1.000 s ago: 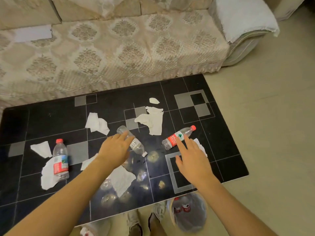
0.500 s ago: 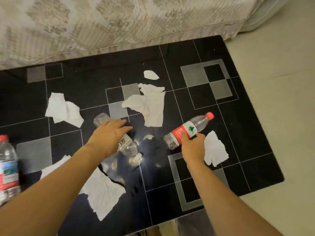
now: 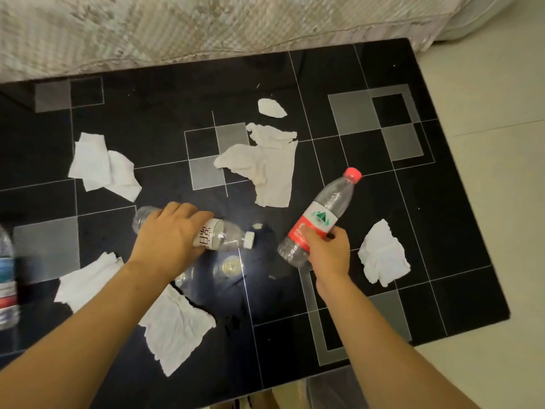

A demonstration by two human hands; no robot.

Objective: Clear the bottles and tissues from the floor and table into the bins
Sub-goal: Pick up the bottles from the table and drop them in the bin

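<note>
On the black glass table [image 3: 460, 231], my left hand [image 3: 169, 237] grips a clear bottle with a white cap and white label [image 3: 227, 236] that lies on its side. My right hand [image 3: 327, 250] holds a red-capped bottle with a red label [image 3: 330, 208], tilted up with its cap pointing away. A third bottle [image 3: 6, 278] lies at the left edge, blurred. Several white tissues are scattered: one [image 3: 383, 255] right of my right hand, a large one [image 3: 265, 166] at the middle, one [image 3: 103, 166] at the left, another [image 3: 174, 326] under my left forearm.
A sofa with a patterned cover [image 3: 206, 25] runs along the table's far side. Pale floor [image 3: 501, 143] lies to the right. Below the near table edge, the rim of a bin [image 3: 330, 388] shows dimly.
My right hand has closed round the red-label bottle and lifted it so its cap tilts up. My left hand has curled tighter over the white-cap bottle. The view has moved closer.
</note>
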